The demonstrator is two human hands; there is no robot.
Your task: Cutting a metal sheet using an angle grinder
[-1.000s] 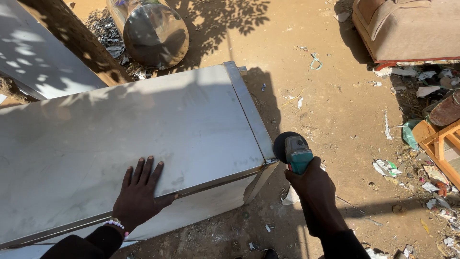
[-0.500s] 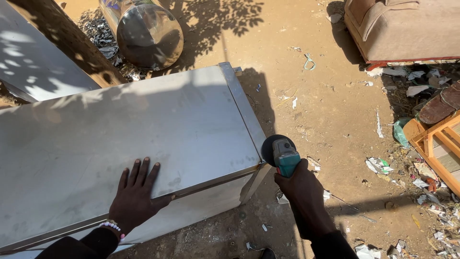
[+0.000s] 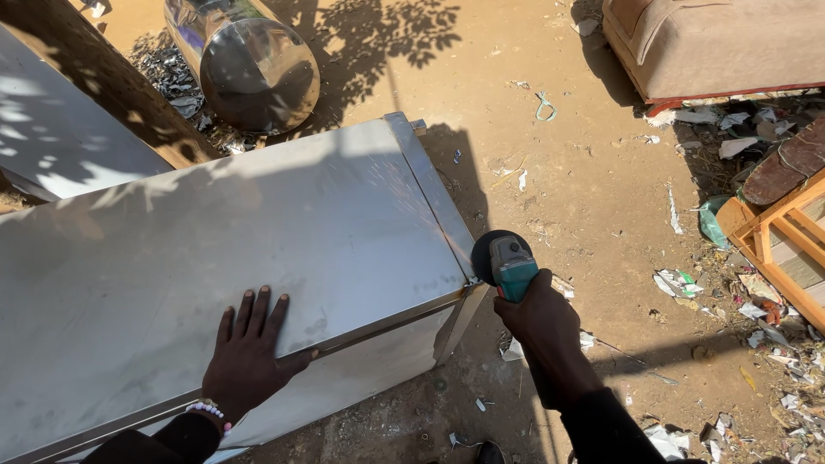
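A large shiny steel box (image 3: 258,232) stands on sandy ground, its flat top facing me. My left hand (image 3: 249,352) lies flat on the top near the front edge, fingers spread. My right hand (image 3: 546,322) grips a teal angle grinder (image 3: 507,262) by its body. The grinder's dark disc touches the box's front right corner, and faint sparks streak across the top from that corner.
A polished steel drum (image 3: 249,60) lies behind the box beside a wooden post (image 3: 112,94). A brown sofa (image 3: 713,43) is at the top right. An orange wooden frame (image 3: 778,249) and scattered litter lie on the right.
My right hand and the grinder have shifted left and closer to the box's corner; the disc now meets the metal. My left hand stays flat on the top.
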